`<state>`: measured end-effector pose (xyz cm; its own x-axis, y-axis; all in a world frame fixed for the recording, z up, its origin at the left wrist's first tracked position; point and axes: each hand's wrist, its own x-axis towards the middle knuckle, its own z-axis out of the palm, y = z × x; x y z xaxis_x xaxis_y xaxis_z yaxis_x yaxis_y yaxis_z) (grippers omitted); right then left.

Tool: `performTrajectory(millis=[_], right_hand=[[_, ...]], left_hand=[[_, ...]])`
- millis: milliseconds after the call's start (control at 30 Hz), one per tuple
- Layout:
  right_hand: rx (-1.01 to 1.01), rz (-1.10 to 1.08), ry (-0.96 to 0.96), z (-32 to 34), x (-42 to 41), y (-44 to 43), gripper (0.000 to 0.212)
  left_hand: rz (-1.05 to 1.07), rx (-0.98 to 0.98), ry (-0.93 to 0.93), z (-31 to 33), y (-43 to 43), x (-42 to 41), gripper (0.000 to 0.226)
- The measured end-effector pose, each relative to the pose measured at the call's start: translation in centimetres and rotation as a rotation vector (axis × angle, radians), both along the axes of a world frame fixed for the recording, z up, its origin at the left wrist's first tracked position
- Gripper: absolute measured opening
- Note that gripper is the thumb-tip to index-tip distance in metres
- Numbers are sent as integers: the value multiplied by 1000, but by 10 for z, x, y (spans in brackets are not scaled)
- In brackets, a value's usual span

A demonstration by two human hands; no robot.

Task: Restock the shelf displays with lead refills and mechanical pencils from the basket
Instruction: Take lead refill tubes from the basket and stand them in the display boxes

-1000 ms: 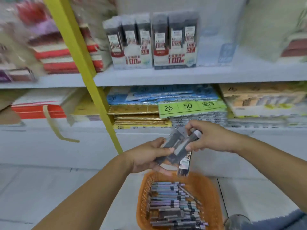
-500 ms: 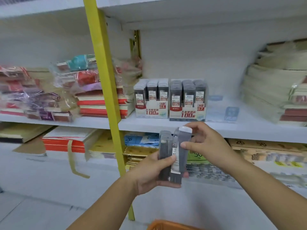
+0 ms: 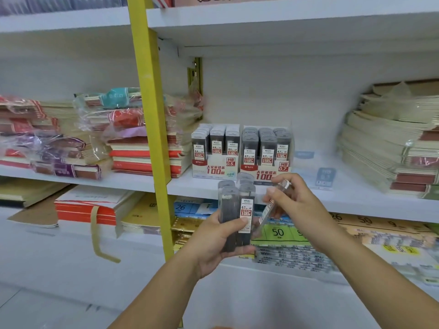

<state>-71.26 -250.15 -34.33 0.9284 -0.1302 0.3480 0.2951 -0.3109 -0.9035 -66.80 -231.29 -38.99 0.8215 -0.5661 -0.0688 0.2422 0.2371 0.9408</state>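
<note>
The left hand (image 3: 213,243) grips the lead refill cases (image 3: 237,217) upright, labels readable. The right hand (image 3: 297,205) pinches one tilted case (image 3: 268,210), likely meant for the far 0.7 display box (image 3: 266,162).

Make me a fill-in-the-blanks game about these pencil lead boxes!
The left hand grips a bunch of dark plastic lead refill cases labelled ___.
The right hand pinches ___ tilted clear plastic case.
The white display box marked HB 0.7 stands ___ of the one marked HB 0.5.
The upright metal post is ___.
Missing: 0.7; one; right; yellow.
</note>
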Motion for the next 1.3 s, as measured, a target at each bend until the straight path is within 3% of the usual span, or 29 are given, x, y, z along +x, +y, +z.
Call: performTrajectory(millis=[100, 267, 433, 533, 667, 767, 867, 1033, 1200, 1300], right_hand=[[-66, 42, 28, -2, 1, 0, 15], [81, 54, 46, 0, 5, 0, 18], [100, 42, 94, 4, 5, -5, 23], [60, 31, 35, 11, 4, -7, 18], [4, -96, -187, 45, 14, 0, 16], [-133, -114, -335, 80, 33, 14, 18], [-448, -188, -421, 107, 60, 30, 16], [-854, -200, -356, 126, 106, 51, 13], [-871, -110, -118, 125, 134, 60, 25], [-960, -113, -100, 122, 141, 61, 26]], left_hand=[[49, 39, -37, -1, -1, 0, 38], [129, 15, -51, -2, -7, 2, 39], [169, -25, -62, 2, -9, 6, 40], [205, -68, -82, 7, -9, 11, 36], [351, -195, -117, 21, 0, 23, 29], [483, -216, -130, 23, 14, 35, 28], [580, -220, -137, 23, 31, 49, 24], [638, -254, -157, 24, 52, 63, 21], [584, -253, -195, 28, 53, 65, 26], [541, -252, -194, 29, 54, 65, 27]])
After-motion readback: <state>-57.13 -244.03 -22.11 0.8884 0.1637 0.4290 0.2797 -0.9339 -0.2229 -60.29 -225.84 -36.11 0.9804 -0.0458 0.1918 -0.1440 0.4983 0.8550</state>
